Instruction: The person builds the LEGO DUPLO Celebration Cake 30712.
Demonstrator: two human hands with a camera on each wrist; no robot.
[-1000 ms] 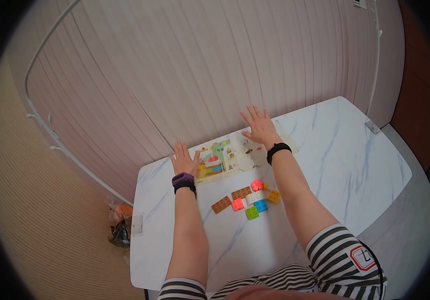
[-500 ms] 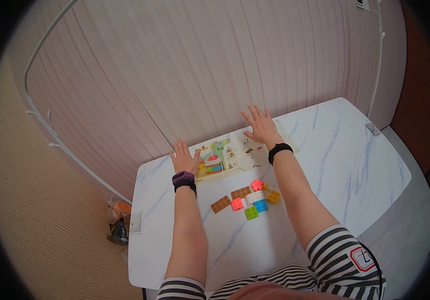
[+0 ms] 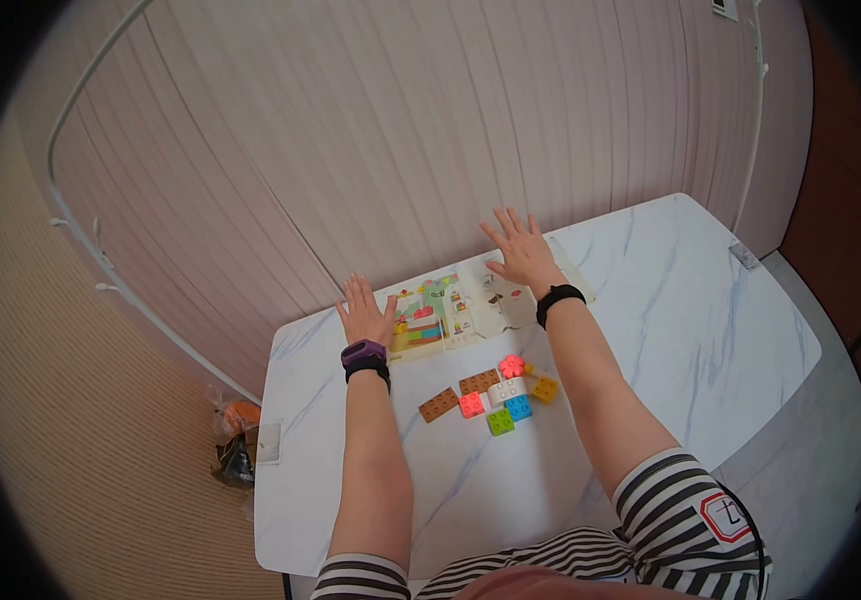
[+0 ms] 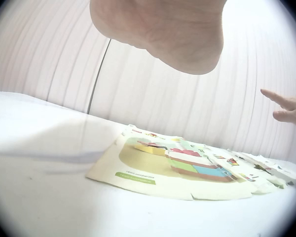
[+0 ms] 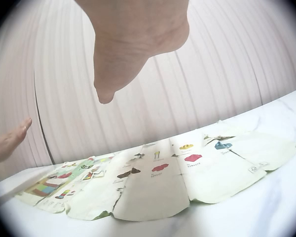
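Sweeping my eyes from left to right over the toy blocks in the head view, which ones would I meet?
The leftmost brown block → the square pink block → the green block → the yellow block. Blocks whose place overlaps are left out.

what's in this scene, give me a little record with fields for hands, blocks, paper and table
left hand: open, raised near the paper's left end
right hand: open, raised above the paper
blocks: two brown, pink square, pink flower, white, yellow, blue, green
paper: printed, creased, torn
table: white, blue-veined
held: nothing visible
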